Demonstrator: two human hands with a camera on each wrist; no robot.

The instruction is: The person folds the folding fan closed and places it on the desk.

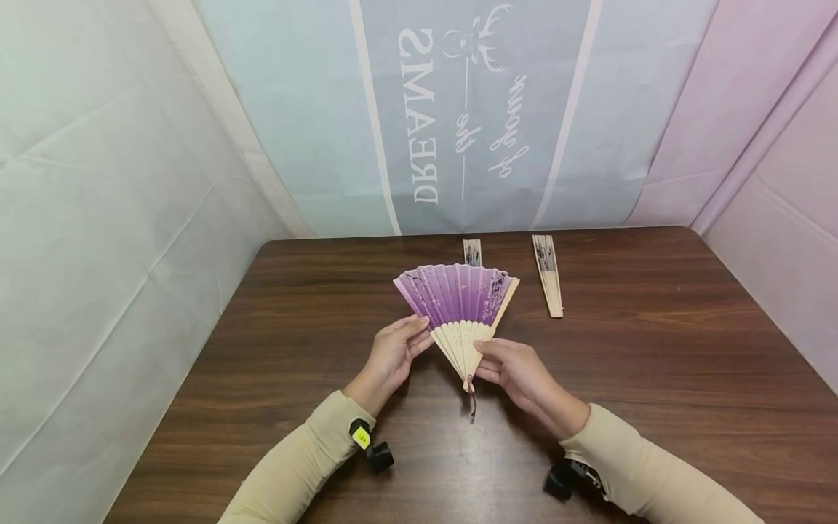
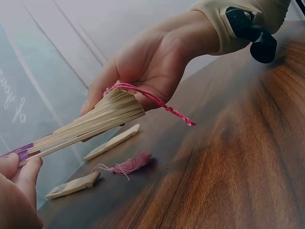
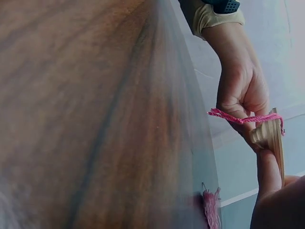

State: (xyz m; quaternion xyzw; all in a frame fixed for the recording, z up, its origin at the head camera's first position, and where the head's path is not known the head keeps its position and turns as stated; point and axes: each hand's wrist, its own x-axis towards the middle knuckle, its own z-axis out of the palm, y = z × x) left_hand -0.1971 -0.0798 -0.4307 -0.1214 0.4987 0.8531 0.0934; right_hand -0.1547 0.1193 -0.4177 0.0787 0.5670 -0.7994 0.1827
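A purple folding fan with pale wooden ribs is spread partway, held above the table. My left hand pinches its left edge between thumb and fingers, where purple cloth meets ribs. At the lower right, my right hand grips the ribs, thumb in front and fingers behind. From the pivot end hangs a knotted pink cord. The left wrist view shows the rib stack from its narrow end, between both hands. In the right wrist view, the ribs partly hide my fingers.
Beyond the hands, a folded fan lies on the brown wooden table. Another folded fan is partly hidden behind the purple one. A pink tassel lies near them. Fabric walls enclose the table's back and sides.
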